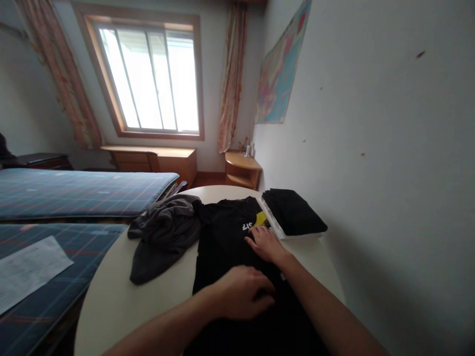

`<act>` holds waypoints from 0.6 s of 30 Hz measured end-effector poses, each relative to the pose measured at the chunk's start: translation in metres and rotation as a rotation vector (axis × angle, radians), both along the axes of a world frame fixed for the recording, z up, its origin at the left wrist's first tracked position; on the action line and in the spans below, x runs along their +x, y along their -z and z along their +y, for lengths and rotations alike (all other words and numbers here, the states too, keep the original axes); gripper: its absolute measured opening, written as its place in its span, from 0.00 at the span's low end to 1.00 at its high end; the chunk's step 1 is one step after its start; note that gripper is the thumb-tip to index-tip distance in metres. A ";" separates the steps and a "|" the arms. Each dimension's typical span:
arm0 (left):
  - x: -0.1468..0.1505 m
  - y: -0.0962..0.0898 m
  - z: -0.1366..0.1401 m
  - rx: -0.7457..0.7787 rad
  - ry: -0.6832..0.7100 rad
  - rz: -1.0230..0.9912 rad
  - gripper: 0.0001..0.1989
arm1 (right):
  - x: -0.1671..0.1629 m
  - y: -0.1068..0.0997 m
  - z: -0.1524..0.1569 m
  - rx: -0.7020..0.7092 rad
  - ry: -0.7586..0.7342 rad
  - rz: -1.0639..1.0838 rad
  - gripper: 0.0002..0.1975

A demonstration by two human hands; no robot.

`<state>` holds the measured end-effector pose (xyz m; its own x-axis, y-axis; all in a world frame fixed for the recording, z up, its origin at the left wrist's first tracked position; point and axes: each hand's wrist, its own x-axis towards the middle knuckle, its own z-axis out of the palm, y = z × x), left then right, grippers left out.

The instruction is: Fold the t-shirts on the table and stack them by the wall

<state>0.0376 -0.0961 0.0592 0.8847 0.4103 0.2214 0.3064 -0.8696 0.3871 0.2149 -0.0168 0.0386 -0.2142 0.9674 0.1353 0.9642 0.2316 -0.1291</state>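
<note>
A black T-shirt (226, 247) with white lettering and a yellow patch lies spread on a round, pale table (107, 301). My right hand (265, 242) rests on its upper right part by the lettering, fingers apart. Nearer to me, my left hand (245, 291) is over the middle of the shirt with bent fingers and the thumb held away; nothing shows in it. Whether it touches the cloth, I cannot tell. To the left sits a crumpled dark grey garment (166, 232). A stack of folded black cloth (295, 212) lies on white wrapping at the right.
A white wall (389, 173) runs close along the right side, with a map (280, 74) on it. Beds with blue plaid mattresses (85, 193) stand to the left, a paper sheet (29, 272) on the nearer one. A corner shelf (243, 163) and a desk (174, 155) are behind.
</note>
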 end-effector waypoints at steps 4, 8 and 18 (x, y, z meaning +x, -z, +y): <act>-0.049 0.002 0.062 0.215 -0.657 -0.083 0.12 | -0.016 0.003 0.027 0.041 0.009 0.035 0.25; -0.084 0.029 0.100 0.324 -0.889 0.001 0.15 | -0.031 0.014 0.046 0.031 0.061 0.073 0.27; -0.101 0.042 0.122 0.042 -1.129 -0.292 0.12 | -0.038 0.032 0.040 0.026 0.053 0.128 0.28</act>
<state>-0.0635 0.0259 0.0170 -0.0654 0.9193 0.3882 0.8184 -0.1732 0.5479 0.1768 0.0228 0.0062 -0.1422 0.9728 0.1831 0.9514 0.1854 -0.2461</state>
